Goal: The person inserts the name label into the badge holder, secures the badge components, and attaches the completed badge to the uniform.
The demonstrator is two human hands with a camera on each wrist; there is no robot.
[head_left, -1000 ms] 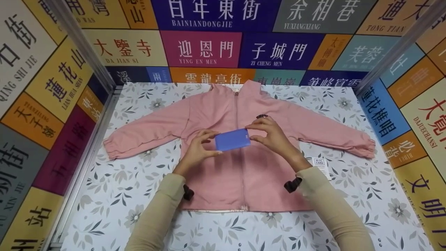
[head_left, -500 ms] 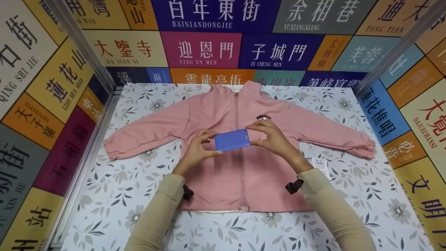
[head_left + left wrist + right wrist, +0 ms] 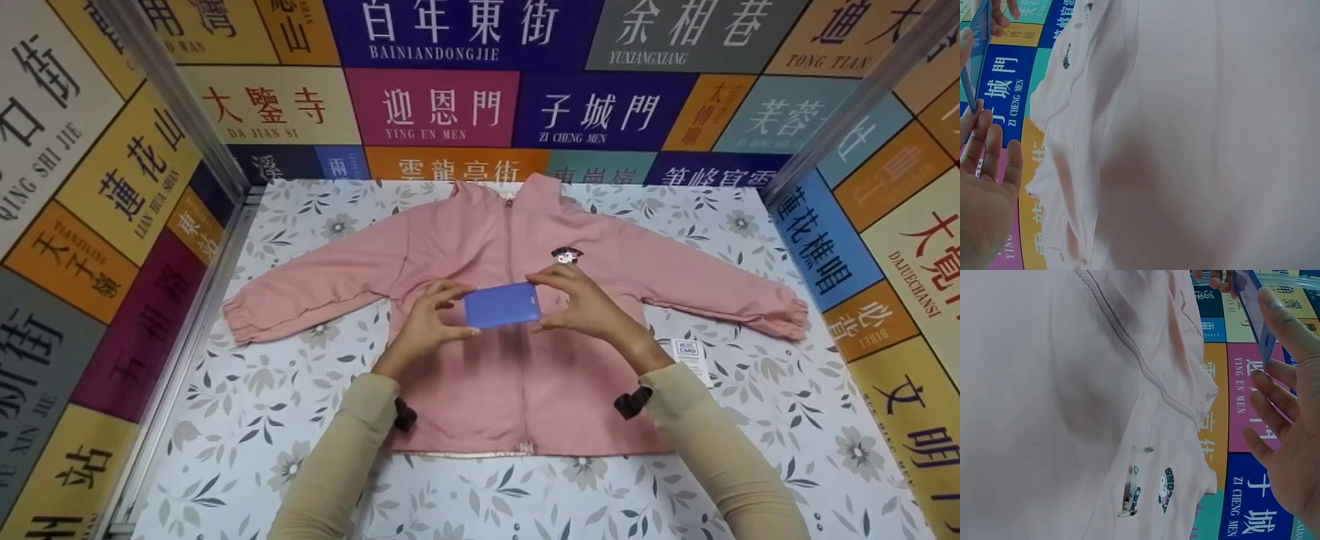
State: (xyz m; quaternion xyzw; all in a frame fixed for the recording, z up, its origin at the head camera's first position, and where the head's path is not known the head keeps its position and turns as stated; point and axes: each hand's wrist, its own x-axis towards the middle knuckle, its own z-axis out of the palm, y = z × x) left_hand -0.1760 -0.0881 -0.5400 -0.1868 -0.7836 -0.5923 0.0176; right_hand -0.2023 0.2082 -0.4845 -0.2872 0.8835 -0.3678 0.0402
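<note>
A thin blue plastic card holder (image 3: 502,305) with a small slot at its right end is held up over the front of a pink zip jacket (image 3: 457,397). My left hand (image 3: 426,324) pinches its left end between thumb and fingers. At the other end, my right hand (image 3: 589,309) grips the right corners, index finger on top and thumb below. Both wrist views show the card holder (image 3: 1252,312) nearly edge-on and see-through, with the remaining fingers spread below it. The jacket lies flat, zipped, sleeves spread; a small dark-and-white print (image 3: 566,256) shows above my right hand.
A small white printed card (image 3: 690,361) lies right of the jacket, partly behind my right forearm. The table (image 3: 247,457) has a leaf-and-flower cover. Colourful sign-patterned walls (image 3: 442,105) stand behind and on both sides, with metal posts (image 3: 187,112) at the corners.
My right hand has dropped slightly and its fingers have shifted on the card holder's end, uncovering more of the jacket's print. The card holder has turned a little; the left hand stays nearly still.
</note>
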